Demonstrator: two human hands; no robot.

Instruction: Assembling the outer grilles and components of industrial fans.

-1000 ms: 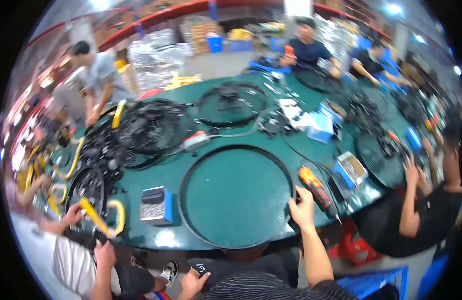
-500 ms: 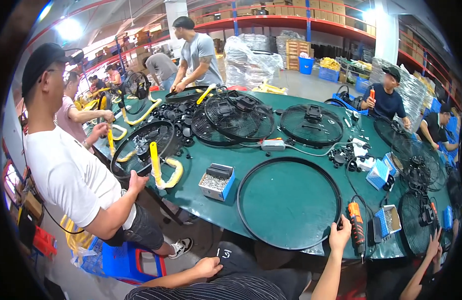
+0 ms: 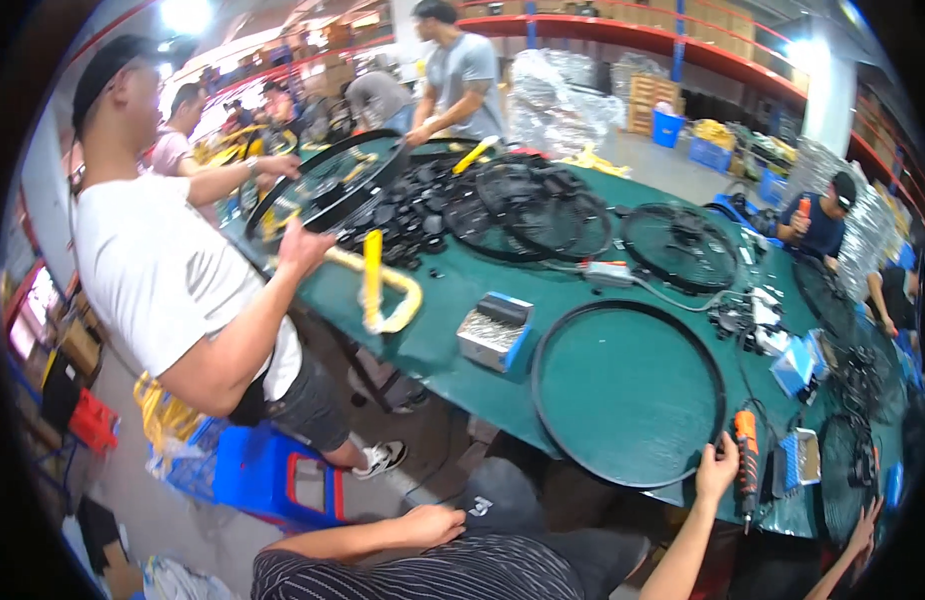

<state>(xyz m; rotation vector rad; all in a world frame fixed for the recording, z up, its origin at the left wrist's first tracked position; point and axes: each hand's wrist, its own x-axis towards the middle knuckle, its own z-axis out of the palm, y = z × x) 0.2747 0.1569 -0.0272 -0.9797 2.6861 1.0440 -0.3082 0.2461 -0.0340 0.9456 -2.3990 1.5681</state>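
My right hand [image 3: 718, 466] is closed on the near right edge of a large black ring [image 3: 545, 392], which lies flat on the green table. Through the ring the bare tabletop shows. Low in the view, my left hand [image 3: 433, 525] rests against my dark clothing with its fingers curled in, and nothing shows in it. Just right of my right hand lies an orange and black electric screwdriver [image 3: 747, 450], its bit pointing toward me. Left of the ring stands a box of small metal parts [image 3: 491, 338].
Black fan grilles [image 3: 681, 245] and a heap of black parts [image 3: 398, 215] cover the far table. A yellow wrapped U-shaped handle [image 3: 391, 318] lies left. A person in white [image 3: 183, 270] stands left, beside a blue stool [image 3: 273, 475]. Another screw box [image 3: 803, 458] sits right.
The whole view has shifted, so the table appears farther right. At left, the person in white and one in grey now hold a tilted black ring between them. My right hand stays on its ring.
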